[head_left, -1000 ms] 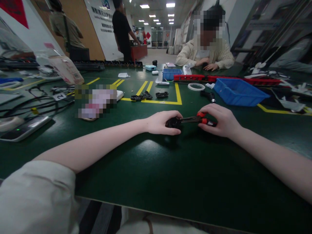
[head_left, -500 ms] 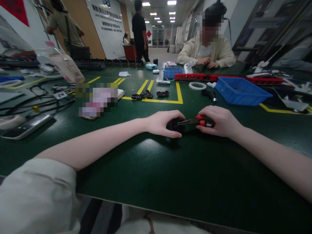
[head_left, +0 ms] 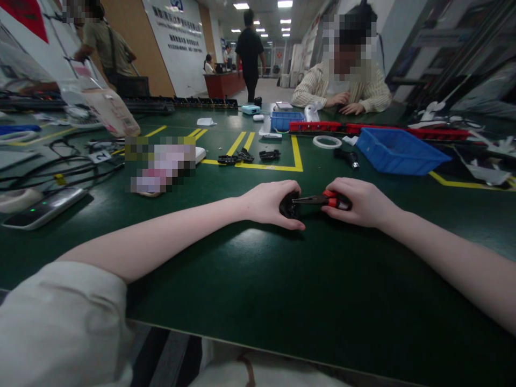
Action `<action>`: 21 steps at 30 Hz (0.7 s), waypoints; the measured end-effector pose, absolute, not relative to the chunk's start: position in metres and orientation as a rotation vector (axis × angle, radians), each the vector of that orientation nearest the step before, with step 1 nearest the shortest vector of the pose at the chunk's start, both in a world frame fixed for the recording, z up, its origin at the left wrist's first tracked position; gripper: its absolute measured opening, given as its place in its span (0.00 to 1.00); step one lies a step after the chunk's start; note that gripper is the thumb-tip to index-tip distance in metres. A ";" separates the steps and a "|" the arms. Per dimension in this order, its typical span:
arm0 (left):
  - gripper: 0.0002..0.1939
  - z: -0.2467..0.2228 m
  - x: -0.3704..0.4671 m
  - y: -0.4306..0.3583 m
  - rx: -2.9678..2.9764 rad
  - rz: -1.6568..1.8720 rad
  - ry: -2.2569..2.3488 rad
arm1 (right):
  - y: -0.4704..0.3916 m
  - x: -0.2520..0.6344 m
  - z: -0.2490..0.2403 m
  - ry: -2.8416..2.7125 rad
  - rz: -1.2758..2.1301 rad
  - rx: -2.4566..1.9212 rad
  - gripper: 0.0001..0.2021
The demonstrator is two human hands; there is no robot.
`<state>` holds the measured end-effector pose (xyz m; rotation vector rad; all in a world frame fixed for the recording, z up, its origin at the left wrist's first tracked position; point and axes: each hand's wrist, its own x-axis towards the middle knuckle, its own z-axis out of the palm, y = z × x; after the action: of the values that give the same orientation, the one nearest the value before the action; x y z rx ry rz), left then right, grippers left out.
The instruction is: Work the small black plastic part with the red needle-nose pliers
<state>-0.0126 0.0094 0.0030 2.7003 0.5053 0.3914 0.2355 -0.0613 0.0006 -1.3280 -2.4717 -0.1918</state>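
Observation:
My left hand (head_left: 268, 203) is closed around a small black part (head_left: 288, 205), thumb below it and fingers above. What kind of part it is I cannot make out. My right hand (head_left: 360, 201) grips red-handled needle-nose pliers (head_left: 316, 199). The pliers' thin jaws point left and reach the black part at its right side; whether they clamp something there is too small to tell. Both hands are just above the green table (head_left: 258, 279).
Several black plastic pieces (head_left: 236, 157) lie beyond my hands, near a black tool with a metal tip (head_left: 346, 158). A blue bin (head_left: 403, 151), a white ring (head_left: 327, 142), a phone (head_left: 165, 166) and cables (head_left: 80, 161) surround them. A co-worker (head_left: 342, 80) sits opposite.
My left hand has turned slightly, showing more of the black part, and its thumb has shifted right. The pliers have moved a little left. A person in the background has walked right.

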 end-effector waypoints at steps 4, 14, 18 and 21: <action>0.33 0.003 -0.013 0.008 2.719 0.419 0.546 | -0.061 0.235 0.000 -2.445 -0.180 -1.339 0.14; 0.33 0.002 -0.013 0.006 2.756 0.441 0.684 | -0.062 0.227 0.003 -2.440 -0.104 -1.496 0.16; 0.30 0.004 -0.011 0.006 2.755 0.373 0.677 | -0.061 0.229 0.000 -2.448 -0.077 -1.486 0.14; 0.28 0.005 -0.011 0.008 2.751 0.355 0.651 | -0.059 0.231 -0.004 -2.449 -0.151 -1.425 0.14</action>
<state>-0.0110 0.0084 0.0047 2.7509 0.6510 0.3552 0.2312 -0.0594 -0.0037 -1.4247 -2.4488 -0.1510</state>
